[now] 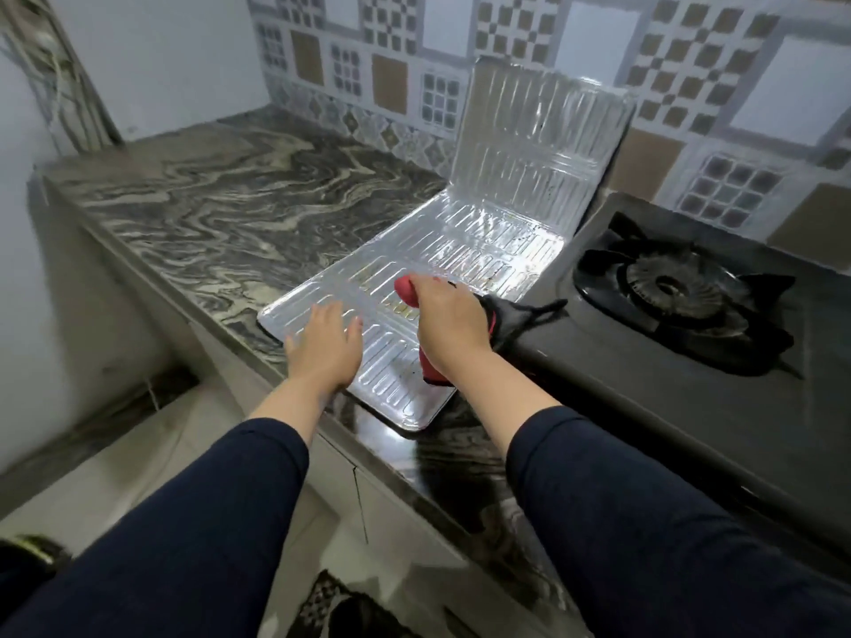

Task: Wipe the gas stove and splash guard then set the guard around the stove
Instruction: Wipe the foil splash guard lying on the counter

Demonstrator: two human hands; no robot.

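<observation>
A silver foil splash guard [465,232] lies unfolded on the marble counter, its far panel leaning up against the tiled wall. My left hand [322,347] rests flat, fingers spread, on the guard's near panel. My right hand [449,322] is closed around a red and black cloth [406,290] pressed onto the guard's middle panel, with the cloth's black end trailing toward the stove. The black gas stove [681,292] sits just right of the guard, with its burner and pan support in plain sight.
The dark swirled marble counter [221,214] stretches left and back to a patterned tile wall [396,52]. The counter's front edge runs diagonally below my arms, with cabinet fronts and floor beneath. A patterned mat [331,605] lies on the floor.
</observation>
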